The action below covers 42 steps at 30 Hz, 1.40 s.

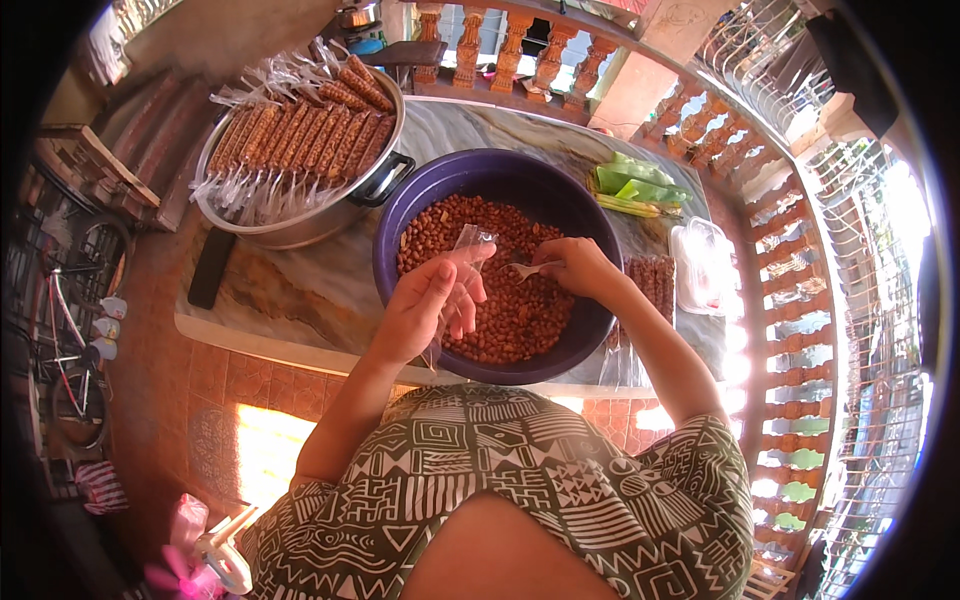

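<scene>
Hands (430, 300) filling slim clear bag (465, 250) with peanuts (510, 300).
Left fingers hold bag; right hand (580, 265) grips spoon (530, 268); best keep its mouth over purple basin (400, 215).

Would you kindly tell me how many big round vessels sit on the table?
2: a purple basin of peanuts under both hands, and a metal pot of filled packets behind it to the left. Others may be hidden.

Home porch: balustrade (520, 50), bicycle (75, 330)

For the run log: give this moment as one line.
left hand: holds narrow clear plastic bag | right hand: holds small spoon | both over round purple plastic basin of brown peanuts | metal pot: filled bags
</scene>
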Available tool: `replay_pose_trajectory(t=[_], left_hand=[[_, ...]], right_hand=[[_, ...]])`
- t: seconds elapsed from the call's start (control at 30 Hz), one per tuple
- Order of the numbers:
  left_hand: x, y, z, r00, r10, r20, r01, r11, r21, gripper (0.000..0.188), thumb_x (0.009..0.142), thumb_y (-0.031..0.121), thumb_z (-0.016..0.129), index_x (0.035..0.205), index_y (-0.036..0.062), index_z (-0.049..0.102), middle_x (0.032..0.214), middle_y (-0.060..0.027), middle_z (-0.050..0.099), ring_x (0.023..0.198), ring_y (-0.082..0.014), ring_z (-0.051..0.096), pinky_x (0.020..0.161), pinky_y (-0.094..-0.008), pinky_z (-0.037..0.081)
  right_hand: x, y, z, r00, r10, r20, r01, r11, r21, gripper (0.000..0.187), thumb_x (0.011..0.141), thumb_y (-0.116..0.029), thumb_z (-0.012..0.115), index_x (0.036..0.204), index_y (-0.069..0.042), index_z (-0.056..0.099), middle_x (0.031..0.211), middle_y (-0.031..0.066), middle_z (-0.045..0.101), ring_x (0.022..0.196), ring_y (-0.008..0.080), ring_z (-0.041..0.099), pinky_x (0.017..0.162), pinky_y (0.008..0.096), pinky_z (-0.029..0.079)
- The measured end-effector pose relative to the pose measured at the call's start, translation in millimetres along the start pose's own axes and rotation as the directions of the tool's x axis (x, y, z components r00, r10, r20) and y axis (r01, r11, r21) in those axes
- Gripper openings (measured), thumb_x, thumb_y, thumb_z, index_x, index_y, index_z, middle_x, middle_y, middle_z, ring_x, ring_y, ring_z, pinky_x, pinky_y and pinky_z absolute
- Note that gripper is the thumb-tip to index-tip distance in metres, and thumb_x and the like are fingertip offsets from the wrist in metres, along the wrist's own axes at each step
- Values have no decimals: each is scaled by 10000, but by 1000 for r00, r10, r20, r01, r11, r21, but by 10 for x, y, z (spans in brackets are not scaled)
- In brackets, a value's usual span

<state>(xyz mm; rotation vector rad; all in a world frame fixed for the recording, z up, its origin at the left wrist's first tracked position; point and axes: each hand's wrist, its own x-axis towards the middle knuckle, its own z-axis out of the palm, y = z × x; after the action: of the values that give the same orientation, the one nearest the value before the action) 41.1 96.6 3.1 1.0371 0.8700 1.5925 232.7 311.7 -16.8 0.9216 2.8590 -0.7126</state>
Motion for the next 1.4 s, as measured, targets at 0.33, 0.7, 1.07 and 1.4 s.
replay_pose_trajectory(t=[0.33,0.7,1.07,1.4], left_hand=[[8,50,15,998,-61,-1,61,993,105,534,1043,405,368,1375,2,479,897,-37,592,579,-61,544,475,-176,421],[66,55,76,986,-107,126,107,994,8,538,1037,417,381,1390,20,464,903,-33,592,568,-51,528,455,-167,390],[88,56,142,979,-124,161,130,991,-28,576,1030,457,377,1402,23,451,895,-33,582,578,-43,542,458,-166,400],[108,-68,85,986,-48,162,59,996,-63,540,1036,426,386,1380,17,463,928,-49,596,593,-58,550,470,-171,416]], right_hand=[[-153,-291,-864,978,-207,16,191,927,321,166,842,-158,699,999,-105,711,889,49,706,857,184,642,810,340,487],[-209,-882,-1734,918,-396,9,393,914,101,152,858,-133,688,1006,-105,715,942,35,705,918,165,646,842,316,497],[-342,-1396,-1871,950,-313,-17,300,924,-239,79,815,-142,725,883,-165,756,877,24,710,943,208,600,981,370,339],[-406,-1390,-1784,879,-473,-56,407,807,-428,41,848,-151,694,865,-165,729,785,-15,655,795,158,587,929,340,319]])
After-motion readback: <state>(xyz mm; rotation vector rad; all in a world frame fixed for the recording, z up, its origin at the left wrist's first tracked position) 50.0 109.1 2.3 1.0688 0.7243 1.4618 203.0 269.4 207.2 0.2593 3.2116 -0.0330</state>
